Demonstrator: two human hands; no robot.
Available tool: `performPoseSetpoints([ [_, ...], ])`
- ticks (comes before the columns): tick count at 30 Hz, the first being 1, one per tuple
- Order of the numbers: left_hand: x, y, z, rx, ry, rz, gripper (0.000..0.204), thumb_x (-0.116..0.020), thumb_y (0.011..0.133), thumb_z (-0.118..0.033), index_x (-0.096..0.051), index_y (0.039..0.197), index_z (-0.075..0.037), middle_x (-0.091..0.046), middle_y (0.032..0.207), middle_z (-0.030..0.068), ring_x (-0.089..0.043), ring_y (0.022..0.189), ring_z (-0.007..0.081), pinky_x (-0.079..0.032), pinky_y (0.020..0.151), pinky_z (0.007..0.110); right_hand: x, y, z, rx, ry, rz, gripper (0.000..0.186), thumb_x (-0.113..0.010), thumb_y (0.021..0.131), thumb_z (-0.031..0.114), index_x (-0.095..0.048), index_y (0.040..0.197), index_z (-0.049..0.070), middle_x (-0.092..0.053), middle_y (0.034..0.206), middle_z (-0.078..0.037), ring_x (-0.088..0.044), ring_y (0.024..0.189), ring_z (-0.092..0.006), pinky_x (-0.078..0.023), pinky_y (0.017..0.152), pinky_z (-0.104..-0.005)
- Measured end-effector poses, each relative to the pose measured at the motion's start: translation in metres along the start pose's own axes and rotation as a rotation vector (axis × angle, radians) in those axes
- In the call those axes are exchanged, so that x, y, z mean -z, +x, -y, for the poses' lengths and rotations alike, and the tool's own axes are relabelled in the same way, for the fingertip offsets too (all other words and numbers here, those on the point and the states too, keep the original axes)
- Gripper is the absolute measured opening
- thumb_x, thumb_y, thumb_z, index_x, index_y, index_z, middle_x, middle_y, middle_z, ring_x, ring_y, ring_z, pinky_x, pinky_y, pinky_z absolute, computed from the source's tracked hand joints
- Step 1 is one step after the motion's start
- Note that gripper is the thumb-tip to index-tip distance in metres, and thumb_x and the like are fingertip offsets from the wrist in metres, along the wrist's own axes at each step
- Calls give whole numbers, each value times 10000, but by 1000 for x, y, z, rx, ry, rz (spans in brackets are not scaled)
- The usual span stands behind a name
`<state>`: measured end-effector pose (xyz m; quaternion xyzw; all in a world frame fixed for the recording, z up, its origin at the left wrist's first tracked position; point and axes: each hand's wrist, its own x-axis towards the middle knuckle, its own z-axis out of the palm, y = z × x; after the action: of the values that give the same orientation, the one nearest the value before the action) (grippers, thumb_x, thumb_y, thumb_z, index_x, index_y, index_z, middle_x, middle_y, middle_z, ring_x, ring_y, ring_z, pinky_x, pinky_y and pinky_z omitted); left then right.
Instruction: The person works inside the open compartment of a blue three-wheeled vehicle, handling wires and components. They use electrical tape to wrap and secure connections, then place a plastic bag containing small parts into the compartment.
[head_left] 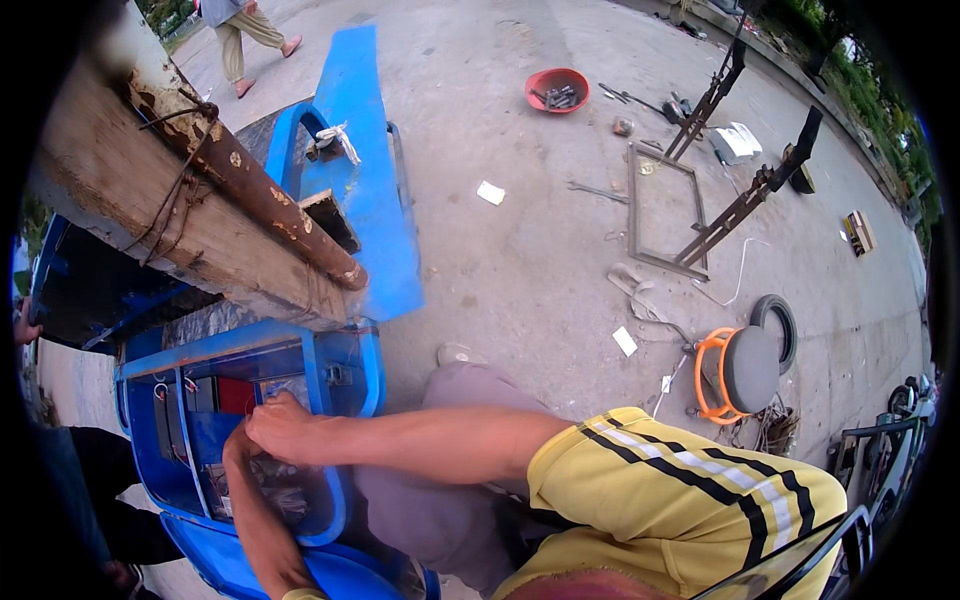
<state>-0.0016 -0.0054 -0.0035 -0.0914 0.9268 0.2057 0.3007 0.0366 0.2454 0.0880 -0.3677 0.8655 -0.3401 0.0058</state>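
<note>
My right hand (280,426) is closed, its fingers curled in over an open blue metal compartment (325,385). Right against it, my left hand (241,441) bends inward with its fingers drawn together, partly covered by the right. Whatever the two hold between them is too small and hidden to make out. Just beyond the hands sits a box-shaped battery with a red side (235,395). A dark battery (165,420) with thin leads stands in the left section, behind a blue divider. Crumpled clear plastic (288,500) lies in the compartment below my hands.
A wooden beam (110,170) with a rusty pipe (270,225) slants above the compartment. Beyond is a blue panel (385,240). On the ground are a red bowl of metal parts (557,90), a metal frame (632,205), an orange stool (745,370) and a tyre (775,330). People are at left.
</note>
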Motion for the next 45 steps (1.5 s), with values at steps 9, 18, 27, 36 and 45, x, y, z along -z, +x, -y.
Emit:
performPoseSetpoints([
  [9,-3,-6,-4,-3,-1,-20,186,-660,941,-130,-756,1013,13,-774,862,147,-737,771,248,-560,723,408,-16,-29,23,130,62,-271,193,-769,717,105,-746,897,39,-706,1008,-185,-674,1028,-326,-513,835,-458],
  [18,-14,-28,-2,16,8,-18,187,-660,943,-139,-758,995,12,-772,842,140,-732,756,241,-557,715,401,16,-51,45,233,75,-239,237,-729,762,170,-750,942,17,-618,1141,-164,-594,1111,-333,-433,985,-488],
  [27,-12,-32,-14,25,53,-13,191,-659,945,-148,-760,976,12,-770,822,134,-728,741,233,-554,707,393,55,-83,29,323,167,-371,251,-676,774,155,-710,965,-4,-597,1050,-159,-604,999,-337,-462,873,-467],
  [36,15,-30,-22,-48,113,-19,198,-658,947,-157,-762,958,11,-768,802,127,-724,727,226,-550,698,385,189,-192,-7,306,18,-941,190,-689,732,-65,-623,856,64,-629,1090,-101,-648,888,-285,-508,766,-391],
  [45,12,-21,-43,-91,213,-17,190,-627,983,-108,-768,997,19,-770,815,128,-710,705,206,-527,638,381,45,-535,-168,-977,132,-228,316,-674,917,258,-727,1125,25,-715,1041,-171,-708,944,-276,-562,855,-386],
])
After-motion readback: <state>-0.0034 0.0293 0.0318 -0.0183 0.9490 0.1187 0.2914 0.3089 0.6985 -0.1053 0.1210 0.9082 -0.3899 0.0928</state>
